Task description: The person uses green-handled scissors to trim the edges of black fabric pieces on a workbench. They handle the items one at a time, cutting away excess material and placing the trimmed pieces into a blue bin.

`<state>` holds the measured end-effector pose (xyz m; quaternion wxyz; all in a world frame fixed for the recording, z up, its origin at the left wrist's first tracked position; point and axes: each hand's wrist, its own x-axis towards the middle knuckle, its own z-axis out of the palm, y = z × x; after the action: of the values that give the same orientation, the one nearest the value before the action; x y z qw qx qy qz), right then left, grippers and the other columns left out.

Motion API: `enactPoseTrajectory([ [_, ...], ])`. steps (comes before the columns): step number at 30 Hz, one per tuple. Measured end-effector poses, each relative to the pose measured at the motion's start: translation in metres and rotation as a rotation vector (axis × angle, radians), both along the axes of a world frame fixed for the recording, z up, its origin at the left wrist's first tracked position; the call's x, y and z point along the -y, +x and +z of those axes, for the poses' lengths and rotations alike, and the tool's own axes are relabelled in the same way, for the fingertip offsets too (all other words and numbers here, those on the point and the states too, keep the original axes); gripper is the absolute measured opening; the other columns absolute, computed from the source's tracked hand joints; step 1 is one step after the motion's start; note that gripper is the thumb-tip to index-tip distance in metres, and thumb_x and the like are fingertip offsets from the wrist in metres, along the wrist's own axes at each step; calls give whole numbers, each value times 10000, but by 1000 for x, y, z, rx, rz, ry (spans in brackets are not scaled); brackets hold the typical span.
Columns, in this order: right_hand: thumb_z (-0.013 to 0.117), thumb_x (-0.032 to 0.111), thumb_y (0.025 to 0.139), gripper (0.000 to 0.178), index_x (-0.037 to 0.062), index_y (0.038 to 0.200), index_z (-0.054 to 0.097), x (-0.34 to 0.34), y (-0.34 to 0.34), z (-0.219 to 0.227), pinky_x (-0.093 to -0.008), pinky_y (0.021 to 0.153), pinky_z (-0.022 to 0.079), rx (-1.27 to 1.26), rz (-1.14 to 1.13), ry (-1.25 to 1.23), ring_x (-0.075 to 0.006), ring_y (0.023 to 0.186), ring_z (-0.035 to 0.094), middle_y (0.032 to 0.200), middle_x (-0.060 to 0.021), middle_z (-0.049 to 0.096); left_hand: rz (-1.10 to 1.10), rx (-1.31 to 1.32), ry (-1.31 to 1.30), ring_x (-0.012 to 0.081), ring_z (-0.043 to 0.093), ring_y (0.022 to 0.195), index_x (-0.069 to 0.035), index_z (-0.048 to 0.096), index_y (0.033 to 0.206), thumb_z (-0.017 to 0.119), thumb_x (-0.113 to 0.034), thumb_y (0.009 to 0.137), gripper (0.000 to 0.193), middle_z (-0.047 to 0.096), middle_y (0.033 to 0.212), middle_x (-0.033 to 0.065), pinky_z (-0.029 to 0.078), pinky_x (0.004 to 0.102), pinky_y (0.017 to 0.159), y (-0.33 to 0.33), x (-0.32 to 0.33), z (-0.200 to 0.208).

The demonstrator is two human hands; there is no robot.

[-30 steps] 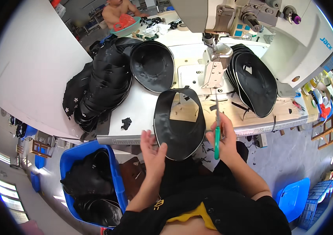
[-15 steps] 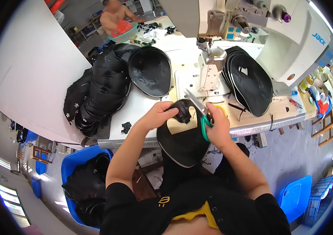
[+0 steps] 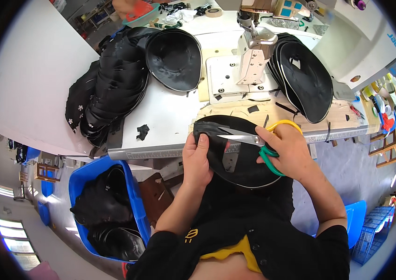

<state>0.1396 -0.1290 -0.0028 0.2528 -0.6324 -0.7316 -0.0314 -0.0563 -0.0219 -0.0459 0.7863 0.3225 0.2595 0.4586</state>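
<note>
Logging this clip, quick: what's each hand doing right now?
Left hand: closed, pinching the black piece by its edge.
Right hand: closed, holding scissors.

Held piece (image 3: pixel 254 175): black, pale edge line. Scissors (image 3: pixel 247 138): silver blades, one handle loop yellow, the other green. Stack at right (image 3: pixel 311 88): black, whitish rims. Pile at left (image 3: pixel 118 88): black, small white flower motifs at its left end. Tabletop (image 3: pixel 165 109): white, with a tan wood-grain panel (image 3: pixel 314 129). Ruler strip (image 3: pixel 160 153): grey, dark graduations. Bin (image 3: pixel 138 198): blue. Sewing machine (image 3: pixel 356 44): off-white, blue lettering. Shirt (image 3: pixel 167 254): black, yellow emblem. Basin (image 3: pixel 143 19): pale green.
</note>
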Motion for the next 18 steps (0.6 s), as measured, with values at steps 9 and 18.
enactPoseTrajectory([
  [9,771,309,641,588,102,1155,574,11,-1,5,-380,633,437,-7,-18,-17,-273,716,540,758,-93,514,0,-21,59,204,635,829,-3,503,1070,514,-45,916,160,622,983,116,548,328,723,3,6,-1],
  [18,765,312,657,579,94,1159,573,4,-13,3,-380,608,439,-74,18,-31,-273,691,545,752,-91,518,-17,-33,40,192,638,722,-8,553,1014,649,1,815,221,642,900,104,551,305,656,-5,14,-4],
])
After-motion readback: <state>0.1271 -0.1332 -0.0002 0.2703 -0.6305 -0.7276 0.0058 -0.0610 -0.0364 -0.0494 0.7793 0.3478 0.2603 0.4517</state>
